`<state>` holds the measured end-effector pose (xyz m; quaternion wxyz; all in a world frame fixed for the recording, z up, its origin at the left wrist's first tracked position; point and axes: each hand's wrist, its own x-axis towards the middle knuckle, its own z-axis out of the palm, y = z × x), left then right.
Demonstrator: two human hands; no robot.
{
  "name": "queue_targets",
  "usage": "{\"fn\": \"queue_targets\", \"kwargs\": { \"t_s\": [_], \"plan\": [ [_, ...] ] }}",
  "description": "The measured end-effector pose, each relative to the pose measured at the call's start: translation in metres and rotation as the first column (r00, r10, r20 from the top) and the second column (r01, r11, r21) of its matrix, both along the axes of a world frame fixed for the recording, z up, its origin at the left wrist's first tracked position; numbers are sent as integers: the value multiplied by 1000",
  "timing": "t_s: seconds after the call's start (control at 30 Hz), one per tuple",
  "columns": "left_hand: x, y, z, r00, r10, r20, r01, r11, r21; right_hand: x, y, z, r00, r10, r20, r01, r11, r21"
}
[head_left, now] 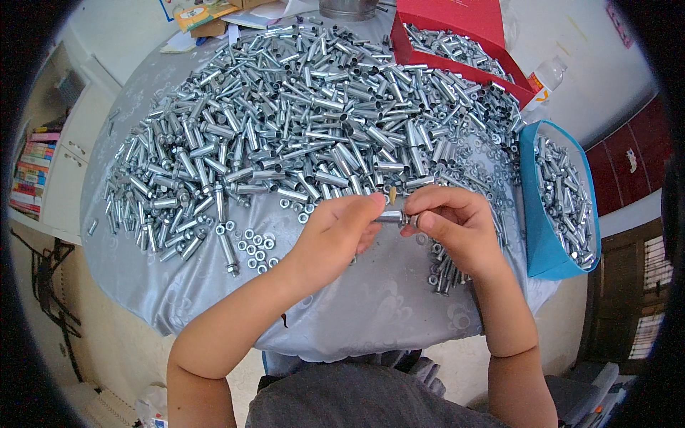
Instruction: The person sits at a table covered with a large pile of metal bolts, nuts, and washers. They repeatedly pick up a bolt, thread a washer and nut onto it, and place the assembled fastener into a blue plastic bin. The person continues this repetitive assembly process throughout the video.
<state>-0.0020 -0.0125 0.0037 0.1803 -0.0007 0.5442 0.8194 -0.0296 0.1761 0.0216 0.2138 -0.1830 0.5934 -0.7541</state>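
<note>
Sleeve bolts (300, 107), silver-grey metal, lie in one broad heap over most of the round table (371, 314), which I see is covered with a pale grey patterned cloth. Each piece is a short shiny tube on a threaded shank; they point every way and overlap.

Red box (457, 28), open, stands at the far edge of the table, right of centre, with more of the same metal pieces in its tray. Blue box (542, 235), also open, hangs at the right edge of the table, tilted toward me and filled with finished-looking pieces.

Clear plastic bottle (548, 75) with an orange label lies between the red box and the blue one. Papers and a flat yellow-green package (203, 14) sit at the far left edge, too blurred for me to tell more.

Loose nuts (255, 250) form a small patch on the cloth, left of my left hand, near a single long bolt.

Left hand (332, 239) is pinched shut on one end of a single sleeve bolt (392, 217), held level above the near part of the cloth, just below the heap. Right hand (457, 228) grips the other end between thumb and forefinger, its other fingers curled in. The two hands nearly touch. A few more pieces lie under the right hand
</note>
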Motion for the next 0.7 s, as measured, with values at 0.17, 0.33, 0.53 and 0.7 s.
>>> {"fn": "queue_targets", "kwargs": {
  "t_s": [0.17,0.33,0.53,0.7],
  "plan": [
    [-1,-1,3,995,-95,44,90,991,98,-2,3,-2,997,34,68,-27,995,-93],
    [-1,0,4,987,-141,79,129,982,141,-2,1,-7,999,47,15,-44,990,-131],
    [-1,-2,7,966,-245,83,237,966,102,-2,5,-3,978,205,26,-199,970,-138],
    [-2,-2,7,958,-279,67,268,954,137,2,4,-2,988,156,20,-151,977,-150]
  ]
}}
